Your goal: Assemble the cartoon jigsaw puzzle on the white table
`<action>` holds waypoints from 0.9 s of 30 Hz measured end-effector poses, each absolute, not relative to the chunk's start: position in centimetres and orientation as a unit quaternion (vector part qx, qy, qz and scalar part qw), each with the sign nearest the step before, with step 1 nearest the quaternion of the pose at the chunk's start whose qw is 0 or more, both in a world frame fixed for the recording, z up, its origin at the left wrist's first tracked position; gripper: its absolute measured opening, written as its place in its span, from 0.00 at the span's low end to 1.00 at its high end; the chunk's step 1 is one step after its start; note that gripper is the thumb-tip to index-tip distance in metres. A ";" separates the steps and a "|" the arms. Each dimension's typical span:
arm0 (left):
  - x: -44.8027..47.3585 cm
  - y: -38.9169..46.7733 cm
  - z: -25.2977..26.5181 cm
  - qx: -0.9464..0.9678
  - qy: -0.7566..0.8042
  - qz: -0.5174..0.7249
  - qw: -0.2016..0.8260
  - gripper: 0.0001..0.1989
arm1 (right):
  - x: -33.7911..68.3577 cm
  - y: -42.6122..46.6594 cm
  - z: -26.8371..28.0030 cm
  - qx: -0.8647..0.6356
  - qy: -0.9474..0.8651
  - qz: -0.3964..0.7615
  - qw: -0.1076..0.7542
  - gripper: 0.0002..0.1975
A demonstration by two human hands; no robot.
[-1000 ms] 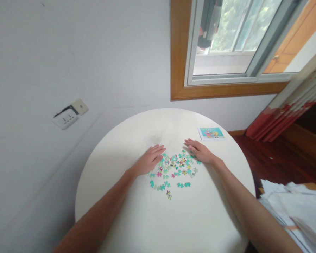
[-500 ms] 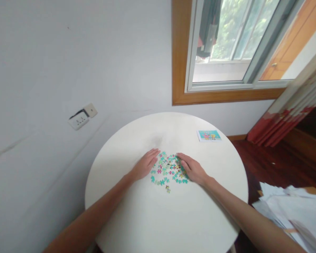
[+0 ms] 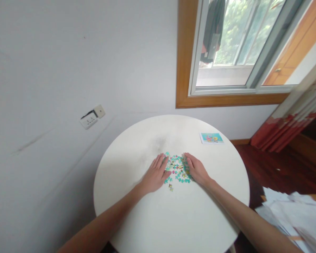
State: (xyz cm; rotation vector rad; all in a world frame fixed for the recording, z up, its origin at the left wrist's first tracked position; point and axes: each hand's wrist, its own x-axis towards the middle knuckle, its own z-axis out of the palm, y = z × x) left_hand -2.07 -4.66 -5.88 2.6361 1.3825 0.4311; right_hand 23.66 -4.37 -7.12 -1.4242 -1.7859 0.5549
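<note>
Loose jigsaw puzzle pieces, mostly teal with some pink and yellow, lie spread on a round white table. My left hand rests flat at the left side of the spread, fingers extended and thumb apart, covering some of the pieces. On the opposite side my right hand lies on edge against the pieces, its fingers stretched forward. Neither hand is wrapped round anything. A small clump of pieces sits apart, nearer to me than the rest.
A small picture card with cartoon figures lies at the table's back right. Beyond the table stand a wall with a socket and a window. A stack of papers is at the lower right, near a red and white curtain.
My left hand has moved right, over the left part of the pieces, and the spread looks narrower. My right hand stays at its side. The view has shifted slightly.
</note>
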 end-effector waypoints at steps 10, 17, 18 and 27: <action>-1.5 -0.6 -5.9 0.870 0.457 0.156 0.102 0.28 | 22.5 -4.4 -5.8 -0.539 -0.767 0.163 0.306 0.26; -1.1 0.4 -5.2 0.873 0.422 0.185 0.161 0.28 | 23.1 -3.3 -6.4 -0.543 -0.733 0.224 0.343 0.26; -1.1 0.8 -5.0 0.870 0.424 0.189 0.165 0.28 | 23.2 -2.8 -6.4 -0.546 -0.728 0.222 0.349 0.25; -1.5 2.5 -4.0 0.881 0.381 0.191 0.204 0.27 | 23.5 -1.3 -4.6 -0.463 -0.753 0.291 0.366 0.28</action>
